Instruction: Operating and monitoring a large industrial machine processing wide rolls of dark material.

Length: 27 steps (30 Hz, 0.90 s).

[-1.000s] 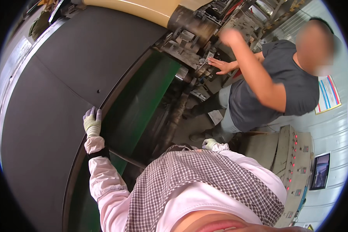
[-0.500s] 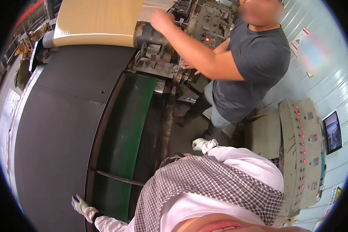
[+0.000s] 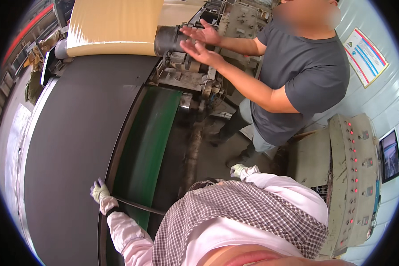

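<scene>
My left hand (image 3: 100, 191), in a pale glove with darker fingertips, is at the right edge of a wide black sheet (image 3: 66, 177). Its fingers are spread, and nothing shows in them. A thin dark bar (image 3: 139, 205) crosses beside that wrist, above a green belt (image 3: 148, 128). Out to my right, low over the floor, my right hand (image 3: 238, 170) wears a similar glove. Its fingers are too small and foreshortened to read, and no held object shows. The sheet runs away from me to a roller carrying glossy tan material (image 3: 113, 26).
Across the machine's far right side, a person (image 3: 297, 75) in a dark T-shirt holds both hands out, palms up, near the roller end (image 3: 169, 40). A control cabinet (image 3: 341, 177) with red lights stands to my right, with a screen (image 3: 389, 155) beyond it.
My left hand has moved forward along the sheet's edge. A dark spot on the sheet has travelled toward the roller. The other person has lowered a raised arm and turned both palms up.
</scene>
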Tool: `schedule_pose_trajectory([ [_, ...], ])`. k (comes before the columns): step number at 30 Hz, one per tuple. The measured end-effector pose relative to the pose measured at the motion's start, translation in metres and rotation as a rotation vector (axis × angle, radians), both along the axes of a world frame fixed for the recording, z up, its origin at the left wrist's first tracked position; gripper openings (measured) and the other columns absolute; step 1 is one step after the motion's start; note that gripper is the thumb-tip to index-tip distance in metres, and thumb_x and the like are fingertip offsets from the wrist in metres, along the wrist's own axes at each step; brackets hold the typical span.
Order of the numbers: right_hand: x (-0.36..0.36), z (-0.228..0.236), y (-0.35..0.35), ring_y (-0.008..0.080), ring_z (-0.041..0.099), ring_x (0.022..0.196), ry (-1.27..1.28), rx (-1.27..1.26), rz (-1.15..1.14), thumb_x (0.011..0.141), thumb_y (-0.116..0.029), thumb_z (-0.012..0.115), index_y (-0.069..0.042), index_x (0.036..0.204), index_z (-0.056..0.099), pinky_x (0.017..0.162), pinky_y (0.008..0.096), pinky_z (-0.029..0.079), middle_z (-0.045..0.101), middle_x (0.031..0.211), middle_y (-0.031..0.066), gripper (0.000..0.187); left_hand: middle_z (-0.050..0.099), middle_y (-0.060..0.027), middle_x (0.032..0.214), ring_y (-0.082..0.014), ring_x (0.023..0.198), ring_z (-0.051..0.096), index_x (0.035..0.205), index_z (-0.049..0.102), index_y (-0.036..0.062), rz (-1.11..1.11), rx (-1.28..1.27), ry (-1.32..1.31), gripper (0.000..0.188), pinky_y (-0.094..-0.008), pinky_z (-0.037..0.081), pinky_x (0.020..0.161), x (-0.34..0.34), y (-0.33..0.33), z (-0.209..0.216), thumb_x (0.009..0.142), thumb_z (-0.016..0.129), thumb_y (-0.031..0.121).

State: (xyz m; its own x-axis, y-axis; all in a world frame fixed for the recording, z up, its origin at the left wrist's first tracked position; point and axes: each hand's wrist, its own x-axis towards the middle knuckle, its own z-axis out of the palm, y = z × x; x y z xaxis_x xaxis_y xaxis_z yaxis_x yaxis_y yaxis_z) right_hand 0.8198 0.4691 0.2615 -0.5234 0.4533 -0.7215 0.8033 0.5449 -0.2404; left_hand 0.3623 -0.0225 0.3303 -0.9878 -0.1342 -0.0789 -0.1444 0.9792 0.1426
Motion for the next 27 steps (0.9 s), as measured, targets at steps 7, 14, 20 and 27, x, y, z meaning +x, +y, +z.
schedule_pose_trajectory([
  [7, 0.013, -0.004, 0.008, 0.0252, 0.063, 0.092, 0.028, -0.055, -0.086, 0.070, -0.021, 0.075, -0.010, 0.091, 0.068, 0.081, 0.0354, 0.048, 0.067, 0.094, 0.0108, 0.025, 0.056, -0.0156, 0.120, -0.0358, 0.113, 0.048, 0.116, 0.062, 0.0151, -0.266, 0.130, 0.023, 0.052, -0.0448, 0.039, 0.097, -0.030, 0.075, -0.008, 0.090, 0.040, 0.055],
  [14, 0.007, 0.008, 0.014, 0.0263, 0.062, 0.094, 0.103, -0.033, -0.150, 0.071, -0.022, 0.074, -0.010, 0.094, 0.068, 0.082, 0.0360, 0.047, 0.067, 0.095, 0.0114, 0.026, 0.055, -0.0155, 0.124, -0.0332, 0.116, 0.049, 0.124, 0.054, 0.0102, -0.152, 0.230, 0.268, 0.052, -0.0406, 0.039, 0.099, -0.039, 0.012, -0.032, 0.090, 0.049, 0.048],
  [20, 0.012, -0.001, 0.033, 0.0244, 0.063, 0.093, -0.002, -0.097, -0.086, 0.071, -0.025, 0.074, -0.012, 0.093, 0.069, 0.082, 0.0350, 0.047, 0.067, 0.093, 0.0099, 0.026, 0.038, -0.0158, 0.141, -0.0312, 0.130, 0.035, 0.137, 0.041, 0.0168, 0.492, -0.035, 0.027, 0.071, -0.0448, 0.031, 0.106, 0.027, -0.115, -0.028, 0.085, 0.041, 0.065],
  [27, -0.014, -0.025, 0.037, 0.0228, 0.065, 0.083, -0.007, -0.020, -0.040, 0.067, -0.024, 0.077, -0.013, 0.085, 0.071, 0.075, 0.0342, 0.050, 0.068, 0.085, 0.0087, 0.021, 0.054, -0.0133, 0.126, -0.0316, 0.115, 0.050, 0.122, 0.056, 0.0129, 0.143, -0.045, 0.153, 0.052, -0.0420, 0.041, 0.096, 0.048, -0.110, -0.025, 0.091, 0.039, 0.050],
])
